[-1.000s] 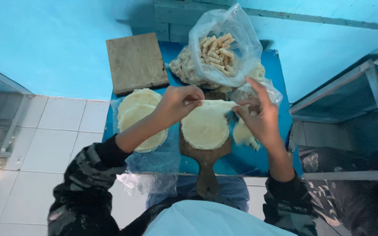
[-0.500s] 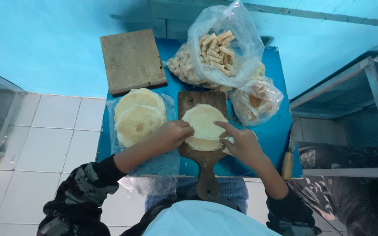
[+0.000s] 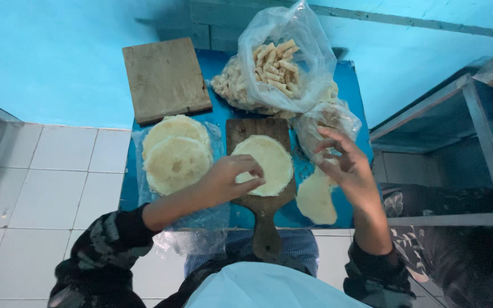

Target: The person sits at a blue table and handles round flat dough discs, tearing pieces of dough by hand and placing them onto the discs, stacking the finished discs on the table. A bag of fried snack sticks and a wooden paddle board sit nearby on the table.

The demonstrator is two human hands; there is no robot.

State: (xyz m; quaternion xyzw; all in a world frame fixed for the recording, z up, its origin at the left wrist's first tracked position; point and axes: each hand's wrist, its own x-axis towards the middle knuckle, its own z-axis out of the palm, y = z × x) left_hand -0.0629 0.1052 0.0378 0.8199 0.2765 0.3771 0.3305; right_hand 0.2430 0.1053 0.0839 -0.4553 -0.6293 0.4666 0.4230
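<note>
- Head view: your left hand point(image 3: 232, 179) rests on the near left edge of the round dough wrapper point(image 3: 263, 164), fingers curled and pinching its rim.
- That wrapper lies flat on the wooden paddle board point(image 3: 258, 205), mid-desk point(image 3: 338, 85).
- Your right hand point(image 3: 346, 165) hovers right of the board, fingers spread and holding nothing.
- Just right of the board, under that hand, lies another wrapper point(image 3: 316, 199).
- Left of the board sits a stack of wrappers point(image 3: 175, 157) on clear plastic.
- Beyond the board stand bags of rolled snacks point(image 3: 281, 65) and a square wooden board point(image 3: 165, 80).
</note>
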